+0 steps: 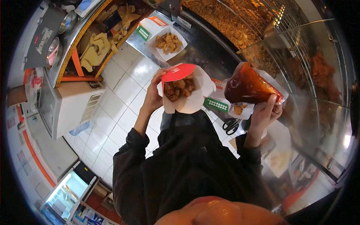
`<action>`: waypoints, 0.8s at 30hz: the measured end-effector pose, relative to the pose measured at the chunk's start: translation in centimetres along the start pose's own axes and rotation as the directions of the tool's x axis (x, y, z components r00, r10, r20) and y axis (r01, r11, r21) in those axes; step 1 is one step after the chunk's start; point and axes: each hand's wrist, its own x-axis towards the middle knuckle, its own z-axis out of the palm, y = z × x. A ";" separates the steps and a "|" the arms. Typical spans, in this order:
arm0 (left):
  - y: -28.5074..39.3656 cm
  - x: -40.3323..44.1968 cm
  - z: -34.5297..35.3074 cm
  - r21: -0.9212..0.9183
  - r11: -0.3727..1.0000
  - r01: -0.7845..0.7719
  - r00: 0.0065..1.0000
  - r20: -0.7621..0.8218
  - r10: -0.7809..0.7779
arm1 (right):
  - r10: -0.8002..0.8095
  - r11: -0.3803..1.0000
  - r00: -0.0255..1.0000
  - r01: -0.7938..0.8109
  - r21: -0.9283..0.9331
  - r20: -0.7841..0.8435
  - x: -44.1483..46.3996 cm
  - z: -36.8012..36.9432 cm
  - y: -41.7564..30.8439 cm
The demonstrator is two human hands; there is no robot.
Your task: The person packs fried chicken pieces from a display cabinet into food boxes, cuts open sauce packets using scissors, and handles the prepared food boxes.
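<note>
My left hand (153,93) grips a red and white takeaway box (187,103) by its side. Its flaps stand open, and brown fried chicken pieces (176,89) lie inside. In my right hand (265,114) is a clear plastic bag of red-orange sauce (249,87), pinched near its lower right corner. The bag is tilted, its wide side toward the upper left, and is apart from the box. Beneath the bag, a box with a green patterned side (216,104) is partly hidden, with a fried piece (239,109) showing.
Another open box (176,55) of fried pieces sits on the metal counter (202,56). Black-handled scissors (230,126) lie below the sauce bag. A glass-fronted warmer (300,71) with fried food stands at right. A bin of crumpled paper (95,52) is at upper left, above white floor tiles (123,82).
</note>
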 end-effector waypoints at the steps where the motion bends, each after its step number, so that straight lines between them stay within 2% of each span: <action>1: -0.2 -0.3 0.0 -0.023 0.999 0.037 0.999 0.007 -0.037 | 0.030 0.999 1.000 -0.030 -0.025 -0.008 -0.1 0.0 -0.2; 4: -0.1 0.3 0.1 -0.061 0.995 0.083 0.996 -0.012 -0.084 | -0.041 0.999 0.997 0.042 -0.001 0.071 0.4 -0.5 0.5; 8: 1.3 1.0 -0.6 -0.120 0.980 0.159 0.987 0.056 -0.153 | 0.002 1.000 0.987 -0.005 0.017 0.162 1.0 -1.0 0.8; 12: 2.0 1.2 -1.1 -0.150 0.963 0.226 0.973 0.079 -0.216 | -0.034 0.999 0.965 0.029 0.026 0.262 1.9 -0.9 0.7; 14: 2.6 1.8 -1.6 -0.049 0.985 0.165 0.986 0.045 -0.163 | -0.030 0.998 0.941 0.049 -0.048 0.337 2.1 -0.8 0.1; 15: 2.9 1.9 -1.7 -0.055 0.985 0.163 0.986 0.045 -0.160 | -0.033 0.997 0.941 0.054 -0.053 0.337 2.2 -0.7 0.0; 17: 3.5 2.0 -2.2 0.052 0.972 0.230 0.973 0.019 -0.232 | -0.004 0.999 0.905 0.026 -0.047 0.425 2.5 -0.3 -0.3; 20: 4.6 2.4 -3.0 0.103 0.959 0.264 0.964 0.013 -0.267 | 0.006 0.993 0.857 0.054 -0.102 0.516 2.5 0.3 -0.3; 22: 5.0 2.6 -3.6 0.118 0.956 0.269 0.962 0.018 -0.273 | 0.023 0.990 0.831 0.059 -0.128 0.555 2.5 0.6 -0.3; 24: 5.4 3.0 -4.2 0.162 0.958 0.237 0.966 0.064 -0.250 | 0.056 0.983 0.759 0.072 -0.169 0.649 2.7 0.9 -0.1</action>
